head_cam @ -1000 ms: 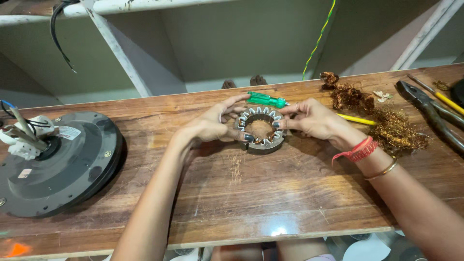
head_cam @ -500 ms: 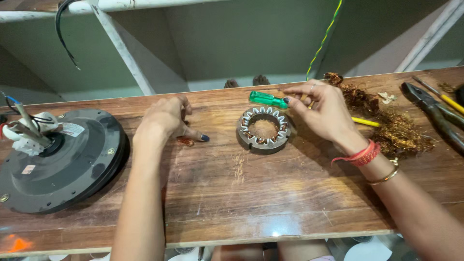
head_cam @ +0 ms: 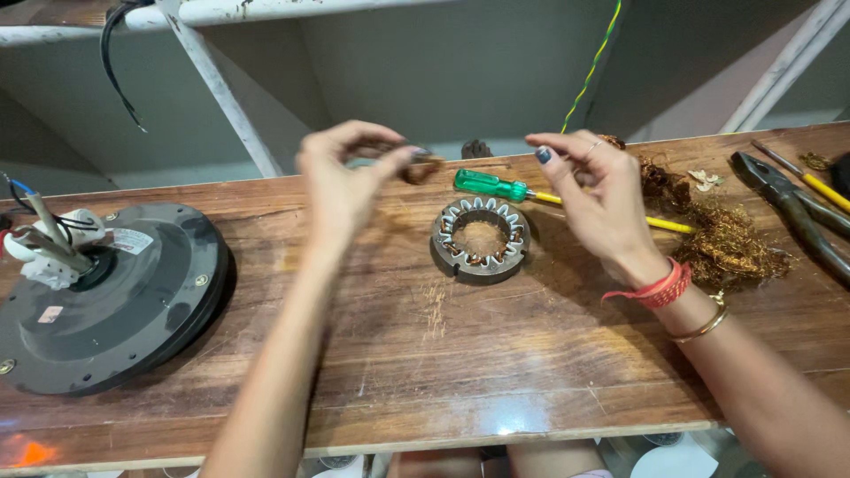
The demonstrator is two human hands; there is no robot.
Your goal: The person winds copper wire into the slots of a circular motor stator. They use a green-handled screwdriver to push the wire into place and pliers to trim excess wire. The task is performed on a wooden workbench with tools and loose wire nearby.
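The left hand [head_cam: 341, 181] was raised above the bench [head_cam: 425, 354], its fingertips pinching one small brown scrap [head_cam: 418, 168], probably light and flimsy enough to be held by the edges. The right hand [head_cam: 595, 199] hovered empty, fingers loosely spread. Between them lay one metal stator ring [head_cam: 481, 239], likely heavy and rigid, beside one green-handled screwdriver [head_cam: 489, 184].

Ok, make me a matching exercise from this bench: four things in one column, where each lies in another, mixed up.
1. green-handled screwdriver
2. dark round motor housing
3. grey ring-shaped stator
4. black-handled pliers

a. far left of the wooden bench
b. far right
c. centre, between the hands
d. just behind the ring

Pairs: 1-d, 2-a, 3-c, 4-b
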